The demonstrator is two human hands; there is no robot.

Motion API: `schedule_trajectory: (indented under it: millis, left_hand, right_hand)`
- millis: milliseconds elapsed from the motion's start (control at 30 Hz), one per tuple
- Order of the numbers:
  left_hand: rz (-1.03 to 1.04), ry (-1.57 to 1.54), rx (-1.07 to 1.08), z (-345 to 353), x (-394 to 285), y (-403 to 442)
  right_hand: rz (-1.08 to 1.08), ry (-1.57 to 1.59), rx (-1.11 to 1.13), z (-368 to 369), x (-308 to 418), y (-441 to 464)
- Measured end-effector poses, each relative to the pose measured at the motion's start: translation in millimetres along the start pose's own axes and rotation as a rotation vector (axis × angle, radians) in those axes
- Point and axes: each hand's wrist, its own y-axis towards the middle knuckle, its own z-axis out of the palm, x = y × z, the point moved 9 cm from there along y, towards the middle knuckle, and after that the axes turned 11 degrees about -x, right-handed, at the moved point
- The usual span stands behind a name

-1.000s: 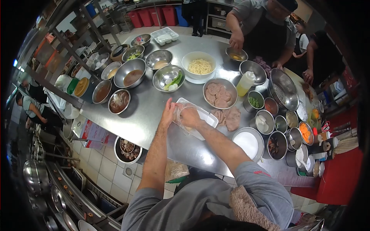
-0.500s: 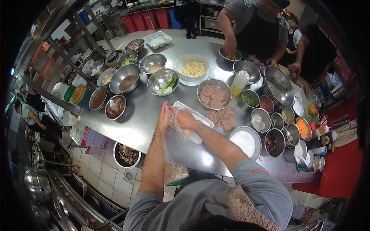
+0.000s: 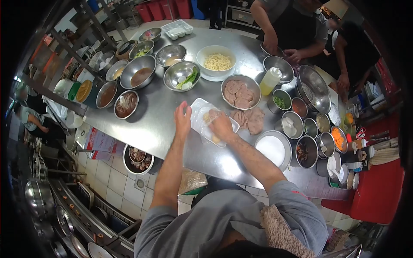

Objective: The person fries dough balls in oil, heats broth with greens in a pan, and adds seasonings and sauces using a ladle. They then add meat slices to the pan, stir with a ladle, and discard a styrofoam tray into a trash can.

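My left hand (image 3: pixel 183 118) is raised at the left edge of a white tray (image 3: pixel 199 104), its fingers apart and holding nothing. Over the tray, the fingers of my right hand (image 3: pixel 221 125) are bent around a clear plastic bag (image 3: pixel 205 122). Small pale yellow pieces show at the bag and beside my right wrist; I cannot make out what they are. Flattened raw meat slices (image 3: pixel 251 120) lie on the steel table right of this hand. Just behind them stands a bowl of similar meat (image 3: pixel 238 94).
Noodles fill a white bowl (image 3: pixel 217 62) at the back. Left of it stand several steel bowls, one with green vegetables (image 3: pixel 188 81). An oil bottle (image 3: pixel 270 81), a pan of white powder (image 3: pixel 271 148) and ingredient tins crowd the right. Across the table, a co-worker's hand (image 3: pixel 270 42) reaches into a bowl.
My hands were together at the plastic bag. My left hand has come off it, up and to the left, with fingers spread. My right hand has shifted slightly right over the tray.
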Motion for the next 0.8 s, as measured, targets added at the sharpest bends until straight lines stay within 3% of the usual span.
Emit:
schedule_trajectory:
  millis: [67, 133, 200, 233, 300, 433, 500, 600, 700, 733, 800]
  left_hand:
    - [0.199, 0.159, -0.123, -28.1, -70.8, -34.0]
    - [0.237, 0.056, 0.013, -22.5, -95.3, -80.0]
    - [0.324, 0.211, 0.161, -3.1, -106.0, -119.0]
    - [0.332, 0.208, 0.166, 3.1, -107.1, -129.5]
    - [0.161, 0.221, 0.133, 11.1, -87.3, -130.8]
    - [0.159, 0.216, 0.16, 18.9, -77.7, -120.9]
    - [0.025, 0.263, 0.396, 32.3, -69.9, -125.2]
    - [0.006, 0.333, 0.458, 35.5, -76.8, -132.4]
    - [0.054, 0.333, 0.484, 33.6, -86.3, -138.5]
    - [0.055, 0.332, 0.475, 29.0, -85.5, -139.8]
    - [0.308, 0.253, 0.363, 12.2, -107.4, -141.7]
  right_hand:
    - [-0.031, -0.052, 0.014, 9.2, -6.3, -8.0]
    - [-0.013, -0.112, 0.058, 2.0, 4.3, -10.5]
    - [-0.002, -0.173, 0.097, 1.6, 10.5, -6.6]
    - [0.046, -0.185, 0.161, 8.1, 8.1, -6.6]
    - [0.101, -0.211, 0.24, 11.9, 4.5, -5.4]
    - [0.142, -0.14, 0.221, 14.6, -10.8, -16.0]
    - [0.081, -0.2, 0.099, 8.5, -10.7, -19.6]
    - [0.083, -0.187, 0.118, 5.6, -13.6, -28.9]
    - [-0.043, -0.327, 0.098, 41.7, -40.8, -38.9]
    - [-0.051, -0.329, 0.095, 20.7, -22.5, -38.5]
    - [0.135, -0.27, 0.184, -14.7, -5.0, -44.7]
